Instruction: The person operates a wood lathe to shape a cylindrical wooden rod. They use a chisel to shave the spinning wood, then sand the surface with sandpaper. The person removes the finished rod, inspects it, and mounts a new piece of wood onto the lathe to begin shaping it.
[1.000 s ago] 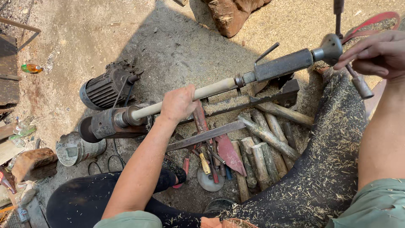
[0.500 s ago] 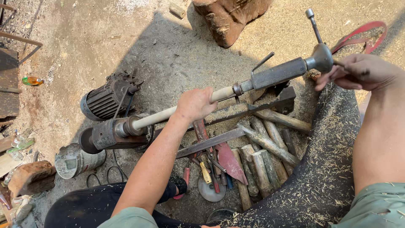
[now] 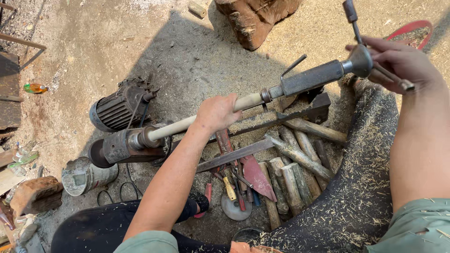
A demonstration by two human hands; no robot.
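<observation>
Nearest, rough wooden billets (image 3: 293,175) lie on the ground. Beyond them the left hand (image 3: 216,112), fingers wrapped, steadies the pale wooden rod (image 3: 197,119) mounted mid-lathe; hold it level. Far right, the right hand (image 3: 398,63) curls round the tailstock crank (image 3: 363,58); turn gently.

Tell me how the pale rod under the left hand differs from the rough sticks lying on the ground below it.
The pale rod is smooth and stripped; the rough sticks keep bark and knots. The rod is long, slim and clamped off the ground between the lathe's two ends, with the left hand on it; the sticks are shorter, thicker and lie loose in a heap. Both look like wood.
</observation>
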